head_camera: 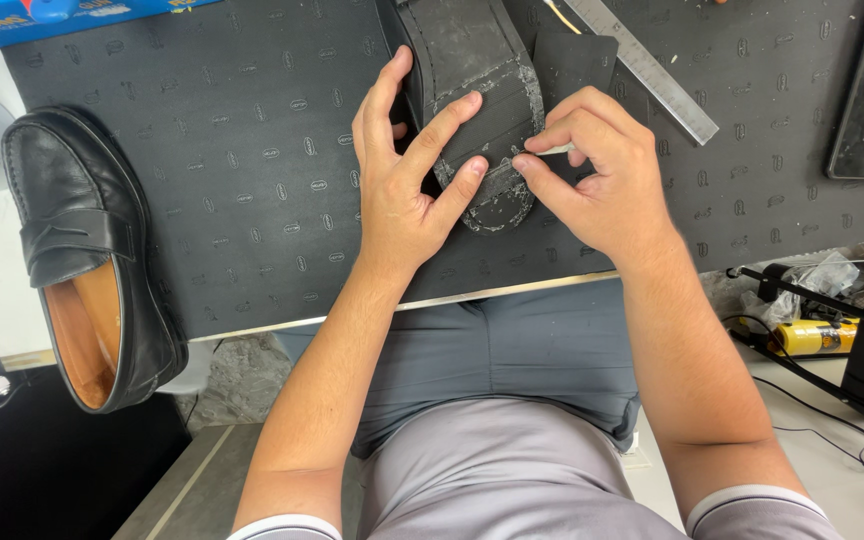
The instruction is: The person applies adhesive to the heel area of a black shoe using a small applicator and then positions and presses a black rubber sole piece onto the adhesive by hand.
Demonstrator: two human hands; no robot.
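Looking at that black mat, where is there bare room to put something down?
The widest free patch of the black mat lies between the black loafer and the left hand. Another lies right of the right hand, below the metal ruler. It is crowded around the upturned shoe sole both hands press on.

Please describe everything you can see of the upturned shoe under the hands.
The upturned shoe is black and lies sole up on the dark mat. Pale scuffed marks edge its sole. The left hand presses on it with spread fingers; the right hand pinches a small pale piece at its edge.
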